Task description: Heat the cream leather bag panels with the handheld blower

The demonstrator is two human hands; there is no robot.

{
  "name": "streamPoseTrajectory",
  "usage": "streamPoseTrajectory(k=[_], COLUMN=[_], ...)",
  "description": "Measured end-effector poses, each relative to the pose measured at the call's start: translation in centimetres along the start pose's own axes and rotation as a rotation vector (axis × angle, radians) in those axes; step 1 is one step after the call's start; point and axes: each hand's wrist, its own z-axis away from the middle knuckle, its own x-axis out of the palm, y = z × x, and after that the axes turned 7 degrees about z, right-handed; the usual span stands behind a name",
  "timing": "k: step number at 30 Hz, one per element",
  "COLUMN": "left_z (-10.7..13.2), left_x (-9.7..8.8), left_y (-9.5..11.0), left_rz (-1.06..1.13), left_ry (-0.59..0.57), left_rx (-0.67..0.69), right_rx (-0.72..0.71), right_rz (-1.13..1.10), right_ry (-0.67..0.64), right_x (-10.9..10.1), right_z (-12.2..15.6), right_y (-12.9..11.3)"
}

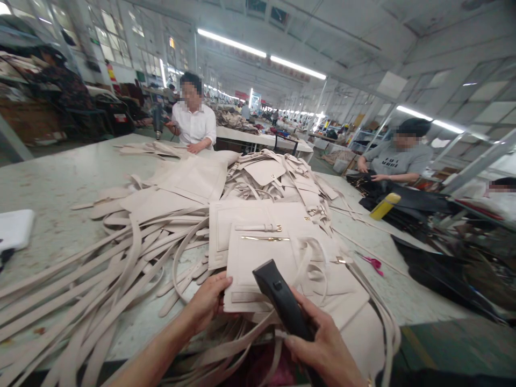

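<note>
My left hand (209, 301) pinches the lower left edge of a beige leather bag panel (262, 255). This panel carries a gold zipper (265, 238) and a short strap with a gold buckle. In my right hand (322, 333) is a black handheld tool (284, 298), shaped like a hair clipper. Its broad head lies over the lower part of the panel; whether it touches is unclear. A second beige panel (220, 231) lies partly under the held one. Thin beige strips (312, 263) curl just right of the zipper.
Long beige straps (80, 301) spread over the table (48, 183) at left. More beige panels (189, 180) are heaped behind. Pink-handled scissors (374, 263) lie at right, near black material (427, 269) and a yellow object (385, 206). Co-workers sit across (195, 121) and at right (403, 156).
</note>
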Motion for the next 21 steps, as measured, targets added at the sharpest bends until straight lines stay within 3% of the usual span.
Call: streamPoseTrajectory(k=[3, 6, 10, 12, 16, 21], left_z=[-0.1, 0.1, 1.2, 1.6, 0.1, -6.0], left_x=[0.1, 0.3, 0.3, 0.0, -0.8, -1.1], left_y=[-0.4, -1.4, -2.9, -2.7, 0.4, 5.0], left_rz=[-0.003, 0.020, 0.072, 0.049, -0.100, -0.101], left_ry=[-0.002, -0.045, -0.055, -0.036, 0.059, 0.175], left_rx=[-0.005, 0.000, -0.099, -0.123, 0.060, 0.321], right_rx=[0.000, -0.076, -0.088, -0.053, 0.014, 0.039], right_rz=[0.073, 0.029, 0.004, -0.031, -0.064, -0.098], right_ry=[-0.142, -0.244, -0.226, -0.165, 0.040, 0.050], right_x=[-0.4, 0.8, 2.5, 2.4, 0.9, -0.4], right_z=[0.8, 0.7, -0.5, -0.9, -1.3, -1.7], right_y=[2.0, 3.5, 2.8, 1.9, 1.4, 2.2])
